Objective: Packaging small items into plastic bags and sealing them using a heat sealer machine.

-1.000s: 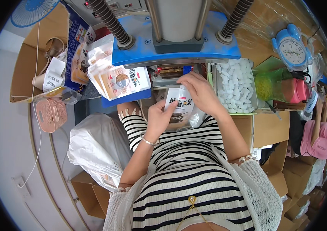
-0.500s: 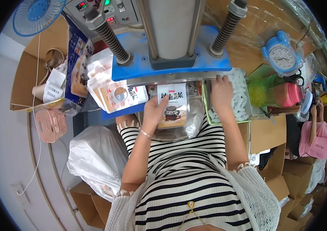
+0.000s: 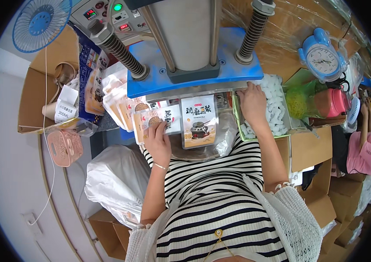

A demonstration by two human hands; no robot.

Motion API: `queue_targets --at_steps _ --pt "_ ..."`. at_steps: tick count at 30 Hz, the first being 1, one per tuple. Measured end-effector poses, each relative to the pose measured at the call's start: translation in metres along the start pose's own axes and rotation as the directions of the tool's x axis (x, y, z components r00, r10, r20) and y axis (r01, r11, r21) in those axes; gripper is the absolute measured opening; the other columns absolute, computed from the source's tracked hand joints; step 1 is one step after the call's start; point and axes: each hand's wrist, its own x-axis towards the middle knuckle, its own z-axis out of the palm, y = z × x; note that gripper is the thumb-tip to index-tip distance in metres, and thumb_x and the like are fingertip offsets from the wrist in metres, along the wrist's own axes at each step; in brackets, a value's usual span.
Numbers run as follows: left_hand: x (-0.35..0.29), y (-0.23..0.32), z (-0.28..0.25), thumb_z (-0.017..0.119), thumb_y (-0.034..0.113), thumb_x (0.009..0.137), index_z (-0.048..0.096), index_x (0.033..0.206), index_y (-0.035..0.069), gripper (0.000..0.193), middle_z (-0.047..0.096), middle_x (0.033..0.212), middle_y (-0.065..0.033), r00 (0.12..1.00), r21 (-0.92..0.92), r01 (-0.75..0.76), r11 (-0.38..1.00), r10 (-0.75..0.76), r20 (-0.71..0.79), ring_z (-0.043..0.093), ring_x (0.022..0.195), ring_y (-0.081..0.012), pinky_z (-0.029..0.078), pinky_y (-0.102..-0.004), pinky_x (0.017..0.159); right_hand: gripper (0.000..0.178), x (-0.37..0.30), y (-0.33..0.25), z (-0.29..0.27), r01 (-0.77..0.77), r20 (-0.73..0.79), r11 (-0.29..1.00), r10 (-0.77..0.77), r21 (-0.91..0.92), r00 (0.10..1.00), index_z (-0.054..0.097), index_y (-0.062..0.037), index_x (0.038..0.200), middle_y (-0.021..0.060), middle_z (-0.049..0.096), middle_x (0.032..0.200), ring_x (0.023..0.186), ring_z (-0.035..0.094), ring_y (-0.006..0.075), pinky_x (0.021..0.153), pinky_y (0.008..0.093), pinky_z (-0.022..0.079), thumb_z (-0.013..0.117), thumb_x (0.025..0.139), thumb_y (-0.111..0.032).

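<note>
My left hand is closed on a flat printed pouch, thumb and fingers on its near edge, beside a fanned pile of similar pouches. Another white and tan pouch with a dark pot picture lies at the press's front, its top edge close under the blue press plate. My right hand reaches over the left side of a green-rimmed box of small white plastic pieces. Its fingers are bent together by the plate's right end; what they hold cannot be made out.
Two spring-wrapped posts flank the press, with a control panel behind. A blue fan and an open carton stand left; a blue alarm clock and pink-lidded bottle right. Another person works far right.
My left hand has let go of the pouch at the press and moved left onto another from the pile. My right hand stays by the box, fingertips slightly higher.
</note>
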Motion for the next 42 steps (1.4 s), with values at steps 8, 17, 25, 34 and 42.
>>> queue_targets --at_steps 8,17,25,34,42 --pt "0.044 -0.030 0.008 0.062 -0.005 0.067 0.070 0.087 0.008 0.025 0.065 0.087 -0.0086 0.961 -0.052 0.105 0.993 -0.115 -0.252 0.063 0.082 -0.0299 0.050 -0.0388 0.073 0.017 -0.010 -0.004 -0.014 -0.157 -0.013 0.951 0.167 0.268 0.986 0.059 -0.0002 0.098 0.0110 0.063 0.085 0.080 0.060 0.0273 0.073 0.0395 0.048 0.063 0.083 -0.006" --pt "-0.007 0.002 -0.001 0.072 0.007 0.074 0.060 0.118 0.005 0.046 0.057 0.124 -0.0157 0.998 0.038 -0.056 0.998 0.054 0.044 0.053 0.113 -0.0361 0.041 -0.0467 0.099 0.012 -0.031 -0.002 -0.028 -0.514 0.414 0.181 0.402 0.839 0.817 0.060 -0.0013 0.098 0.0021 0.062 0.087 0.075 0.057 0.0118 0.071 0.0270 0.048 0.061 0.089 -0.009" --pt "0.038 0.061 -0.063 0.075 0.010 0.077 0.069 0.088 0.002 0.014 0.066 0.081 -0.0114 0.963 -0.252 0.232 0.939 -0.185 0.197 0.063 0.071 -0.0274 0.049 -0.0349 0.068 0.013 -0.038 -0.061 -0.050 -0.270 0.310 0.363 -0.057 0.892 0.949 0.062 -0.0011 0.102 0.0036 0.060 0.098 0.089 0.058 0.0129 0.075 0.0295 0.048 0.054 0.095 -0.008" --pt "0.013 0.077 -0.007 0.075 0.019 0.086 0.072 0.091 -0.003 0.023 0.071 0.077 -0.0066 0.742 -0.611 0.662 0.433 -0.268 0.614 0.061 0.065 -0.0083 0.047 -0.0245 0.058 0.018 -0.009 -0.071 -0.038 0.231 0.302 0.753 -0.497 0.617 0.814 0.063 -0.0021 0.111 0.0088 0.061 0.103 0.092 0.058 0.0155 0.077 0.0297 0.048 0.057 0.094 -0.006" --pt "0.023 0.067 0.020 0.070 0.016 0.090 0.072 0.097 -0.004 0.021 0.070 0.083 -0.0019 0.722 -0.696 0.688 0.206 -0.281 0.632 0.057 0.070 -0.0030 0.047 -0.0205 0.061 0.022 -0.022 -0.059 -0.023 -0.279 0.274 0.613 0.104 0.739 0.956 0.065 -0.0014 0.112 0.0092 0.067 0.089 0.077 0.062 0.0190 0.075 0.0298 0.049 0.061 0.092 -0.010"
